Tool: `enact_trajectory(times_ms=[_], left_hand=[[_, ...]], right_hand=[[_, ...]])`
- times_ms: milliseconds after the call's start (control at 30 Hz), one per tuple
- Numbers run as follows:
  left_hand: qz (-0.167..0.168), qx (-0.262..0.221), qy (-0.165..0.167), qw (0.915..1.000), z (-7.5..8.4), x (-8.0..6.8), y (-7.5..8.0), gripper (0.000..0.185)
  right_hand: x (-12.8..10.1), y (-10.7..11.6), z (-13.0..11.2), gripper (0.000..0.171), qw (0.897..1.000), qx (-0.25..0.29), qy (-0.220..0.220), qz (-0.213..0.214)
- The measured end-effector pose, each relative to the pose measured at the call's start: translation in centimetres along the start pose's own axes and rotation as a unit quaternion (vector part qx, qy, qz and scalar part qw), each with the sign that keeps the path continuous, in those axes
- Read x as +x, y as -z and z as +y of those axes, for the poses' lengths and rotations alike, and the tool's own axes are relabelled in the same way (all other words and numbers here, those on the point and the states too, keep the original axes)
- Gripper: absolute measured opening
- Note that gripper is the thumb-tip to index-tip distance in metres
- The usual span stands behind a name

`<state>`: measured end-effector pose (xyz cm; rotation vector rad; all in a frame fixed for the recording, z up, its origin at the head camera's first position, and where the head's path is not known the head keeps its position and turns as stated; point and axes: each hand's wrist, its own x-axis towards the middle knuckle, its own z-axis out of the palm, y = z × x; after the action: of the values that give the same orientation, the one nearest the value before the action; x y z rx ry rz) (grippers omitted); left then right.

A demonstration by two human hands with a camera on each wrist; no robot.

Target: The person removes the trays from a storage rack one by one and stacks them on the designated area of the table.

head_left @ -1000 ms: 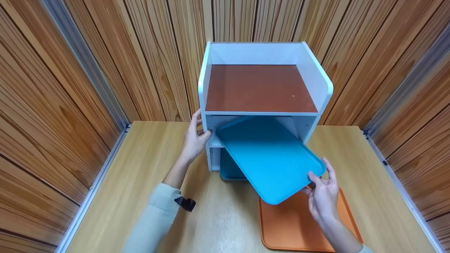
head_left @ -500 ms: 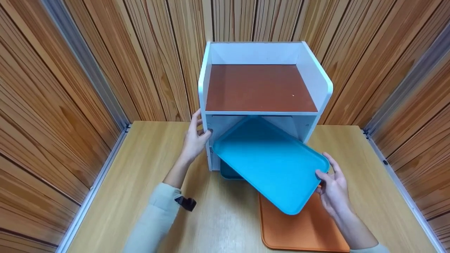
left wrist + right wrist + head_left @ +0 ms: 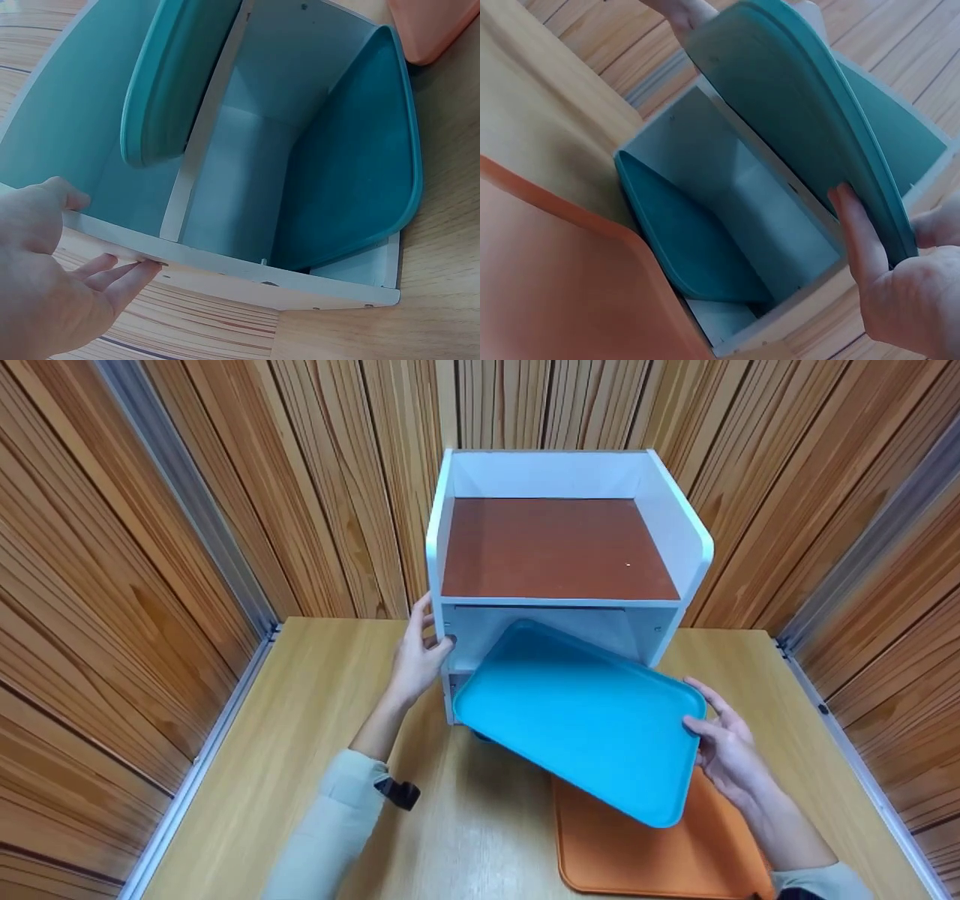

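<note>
R hand (image 3: 733,746) pinches blue tray (image 3: 581,724), now turned more crosswise, so less sits in mid compartment (image 3: 474,631); L hand (image 3: 414,661) grips side panel (image 3: 434,559) of white cabinet (image 3: 560,602).

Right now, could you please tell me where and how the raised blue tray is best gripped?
I'd grip the raised blue tray by its outer short edge, coming from the person's right, thumb above and fingers beneath, as the right hand does. That end juts clear of the shelf unit, and its thin rim suits a pinch.
</note>
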<state>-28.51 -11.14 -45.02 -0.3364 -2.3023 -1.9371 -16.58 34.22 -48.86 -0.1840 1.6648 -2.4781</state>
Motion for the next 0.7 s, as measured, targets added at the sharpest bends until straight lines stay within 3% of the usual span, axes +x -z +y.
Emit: enact_trajectory(times_ms=[367, 700], left_hand=[[-0.002, -0.002, -0.001, 1.0, 0.0, 0.0, 0.0, 0.076], [-0.004, -0.008, -0.002, 1.0, 0.2, -0.2, 0.0, 0.076]], right_hand=[[1.0, 2.3, -1.1, 0.053, 0.987, 0.008, -0.029, -0.156], [1.2, 3.0, -1.4, 0.058, 0.979, 0.003, -0.062, -0.196]])
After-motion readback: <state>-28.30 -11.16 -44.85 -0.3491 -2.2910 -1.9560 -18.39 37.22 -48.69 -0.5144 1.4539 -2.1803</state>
